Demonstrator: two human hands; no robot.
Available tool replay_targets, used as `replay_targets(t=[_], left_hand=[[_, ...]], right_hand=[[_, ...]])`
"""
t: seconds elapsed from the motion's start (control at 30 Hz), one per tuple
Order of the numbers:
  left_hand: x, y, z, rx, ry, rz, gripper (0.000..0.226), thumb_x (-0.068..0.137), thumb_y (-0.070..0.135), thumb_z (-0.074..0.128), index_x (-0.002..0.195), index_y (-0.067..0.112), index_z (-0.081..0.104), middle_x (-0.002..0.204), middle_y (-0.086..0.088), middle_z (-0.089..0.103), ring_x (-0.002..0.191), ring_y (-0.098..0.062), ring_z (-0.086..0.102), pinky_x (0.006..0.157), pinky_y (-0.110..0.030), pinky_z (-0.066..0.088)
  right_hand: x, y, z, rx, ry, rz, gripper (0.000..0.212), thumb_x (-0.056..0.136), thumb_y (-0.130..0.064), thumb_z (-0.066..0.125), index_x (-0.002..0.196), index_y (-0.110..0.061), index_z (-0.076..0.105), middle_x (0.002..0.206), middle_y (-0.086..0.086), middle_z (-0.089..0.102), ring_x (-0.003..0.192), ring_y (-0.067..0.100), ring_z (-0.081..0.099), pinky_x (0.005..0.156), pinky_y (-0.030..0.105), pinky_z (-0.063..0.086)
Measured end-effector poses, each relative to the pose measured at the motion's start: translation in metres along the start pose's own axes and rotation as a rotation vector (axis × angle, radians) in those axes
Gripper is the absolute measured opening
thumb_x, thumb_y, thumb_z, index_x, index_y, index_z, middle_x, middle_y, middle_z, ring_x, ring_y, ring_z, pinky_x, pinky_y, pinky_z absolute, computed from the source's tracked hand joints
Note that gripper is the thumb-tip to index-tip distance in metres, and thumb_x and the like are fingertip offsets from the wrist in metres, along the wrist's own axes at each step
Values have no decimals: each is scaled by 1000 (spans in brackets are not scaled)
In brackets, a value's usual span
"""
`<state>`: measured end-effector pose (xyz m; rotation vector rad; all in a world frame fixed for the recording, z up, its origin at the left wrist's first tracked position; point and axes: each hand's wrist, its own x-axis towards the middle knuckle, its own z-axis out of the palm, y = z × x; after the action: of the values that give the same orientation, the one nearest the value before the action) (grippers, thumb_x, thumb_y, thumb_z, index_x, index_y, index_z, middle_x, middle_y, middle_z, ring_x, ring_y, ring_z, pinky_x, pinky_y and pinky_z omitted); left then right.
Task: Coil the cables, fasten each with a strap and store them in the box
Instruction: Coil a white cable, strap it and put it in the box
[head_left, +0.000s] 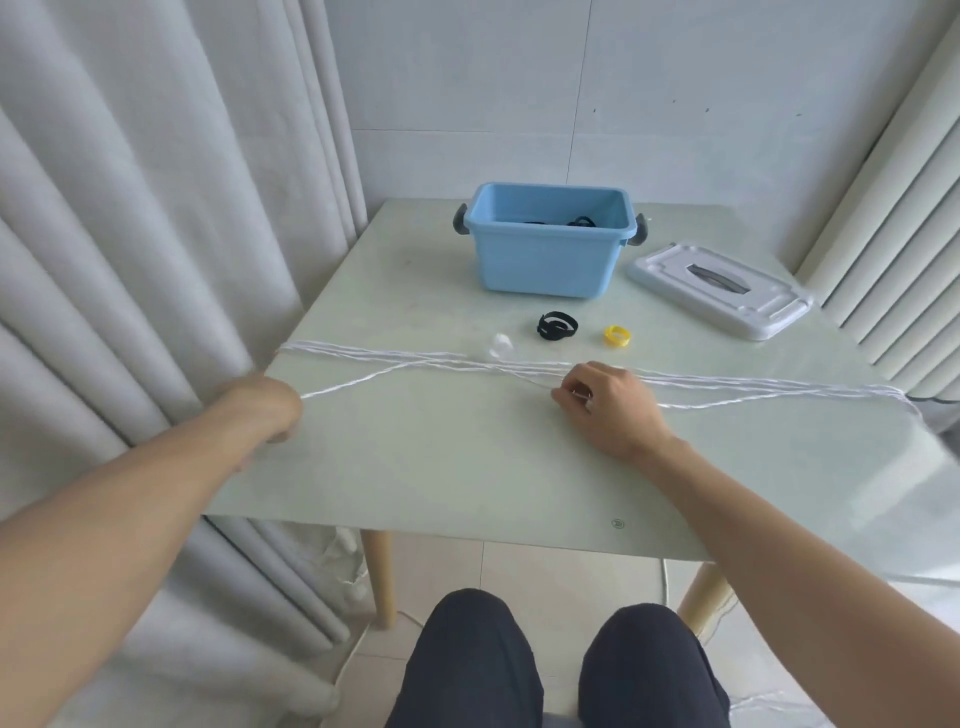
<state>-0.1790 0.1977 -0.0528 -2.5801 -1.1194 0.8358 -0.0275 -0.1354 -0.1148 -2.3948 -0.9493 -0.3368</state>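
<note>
White cable (519, 364) stretched in long runs across bench (441, 457), in front of blue box (545, 260). Right hand (613, 410) pinches strand; left hand (265, 410) pulls end taut at bench corner, fingers hidden. Black strap (557, 326) waits before box.

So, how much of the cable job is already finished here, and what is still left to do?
Done: something dark, likely coiled cable, already lies in the open blue box; its lid sits beside it. In hand: the white cable is stretched in several strands across the table; the left hand holds it at the edge and the right hand pinches it mid-table. Left: coiling it, fastening with the black strap or yellow strap, then storing it.
</note>
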Motion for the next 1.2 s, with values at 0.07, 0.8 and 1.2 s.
replay_targets(t=[0.07,0.8,1.2], left_hand=[[-8,-2,-3,-7,-127,34,31,97,10,39,75,4,59,73,-4,69,55,-15,60,51,-20,46],[-60,89,-8,-731,9,529,37,104,27,28,94,-4,45,65,-18,69,42,-27,61,47,-25,48],[-43,92,0,-652,-39,560,39,103,32,30,83,4,46,52,-9,65,35,-23,52,46,-21,43]], right_hand=[[-14,1,-8,-17,-4,-4,15,91,-27,69,82,-15,67,76,-1,60,68,27,57,60,34,45],[-36,2,-53,-164,-60,275,30,89,-17,62,119,-13,64,113,13,61,113,35,52,99,43,42],[47,-46,21,-3,-61,107,11,98,-4,54,102,-1,63,114,19,48,91,41,57,82,47,49]])
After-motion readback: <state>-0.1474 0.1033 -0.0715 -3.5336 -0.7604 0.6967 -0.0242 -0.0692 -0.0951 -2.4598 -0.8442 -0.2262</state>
